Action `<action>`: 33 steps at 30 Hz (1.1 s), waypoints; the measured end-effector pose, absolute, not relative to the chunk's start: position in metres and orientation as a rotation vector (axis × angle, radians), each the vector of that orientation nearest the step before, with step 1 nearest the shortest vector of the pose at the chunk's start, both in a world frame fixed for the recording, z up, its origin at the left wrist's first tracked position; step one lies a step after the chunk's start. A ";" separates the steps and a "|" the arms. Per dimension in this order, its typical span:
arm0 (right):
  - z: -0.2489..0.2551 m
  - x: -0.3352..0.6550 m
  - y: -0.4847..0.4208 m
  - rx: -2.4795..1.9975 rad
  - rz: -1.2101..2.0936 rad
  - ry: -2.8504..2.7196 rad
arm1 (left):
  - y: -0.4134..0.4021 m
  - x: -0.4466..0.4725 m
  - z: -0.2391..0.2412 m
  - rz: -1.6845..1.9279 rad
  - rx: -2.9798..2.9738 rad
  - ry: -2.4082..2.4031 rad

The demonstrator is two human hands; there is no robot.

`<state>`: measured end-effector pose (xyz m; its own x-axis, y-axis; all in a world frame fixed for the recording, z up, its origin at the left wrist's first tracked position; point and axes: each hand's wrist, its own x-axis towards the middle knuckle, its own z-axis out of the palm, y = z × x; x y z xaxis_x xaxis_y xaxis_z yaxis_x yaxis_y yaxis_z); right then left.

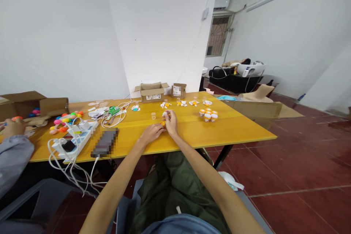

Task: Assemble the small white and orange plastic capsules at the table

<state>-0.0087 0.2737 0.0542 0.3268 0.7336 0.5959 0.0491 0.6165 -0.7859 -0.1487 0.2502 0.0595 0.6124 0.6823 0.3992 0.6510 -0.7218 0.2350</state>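
My left hand (152,132) rests on the yellow table (219,131), fingers curled around a small orange piece (162,123). My right hand (171,121) is just beside it, pinching a small white piece (165,114) above the orange one. The two hands touch at the fingertips. A small clear cup (153,116) stands just beyond them. Further right sits a cluster of small white and orange capped pots (208,114). Several small white and orange toy figures (181,103) lie in a row further back.
Two open cardboard boxes (152,91) stand at the table's far edge. A power strip with white cables (78,137), a dark flat device (105,142) and colourful balls (63,121) lie at the left. Another person's hand (12,126) and sleeve show at far left.
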 end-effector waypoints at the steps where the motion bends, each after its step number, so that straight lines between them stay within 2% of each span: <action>1: 0.054 -0.008 0.274 -0.815 0.527 -1.170 | 0.251 -0.149 0.059 0.729 2.754 1.129; 8: 0.052 -0.006 0.278 -0.831 0.548 -1.183 | 0.252 -0.150 0.060 0.873 2.655 1.049; 17: 0.049 -0.011 0.278 -0.787 0.558 -1.283 | 0.259 -0.153 0.068 1.441 2.019 1.169; 25: 0.049 -0.016 0.274 -0.714 0.655 -1.462 | 0.261 -0.150 0.070 1.505 1.728 1.026; 33: 0.051 -0.015 0.274 -0.695 0.645 -1.489 | 0.260 -0.152 0.073 1.479 1.735 0.999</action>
<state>-0.0150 0.2738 0.0508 -0.0079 0.7548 0.6559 0.0377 0.6557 -0.7541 -0.1517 0.2601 0.0730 0.0777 0.8629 0.4994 0.1410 -0.5054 0.8513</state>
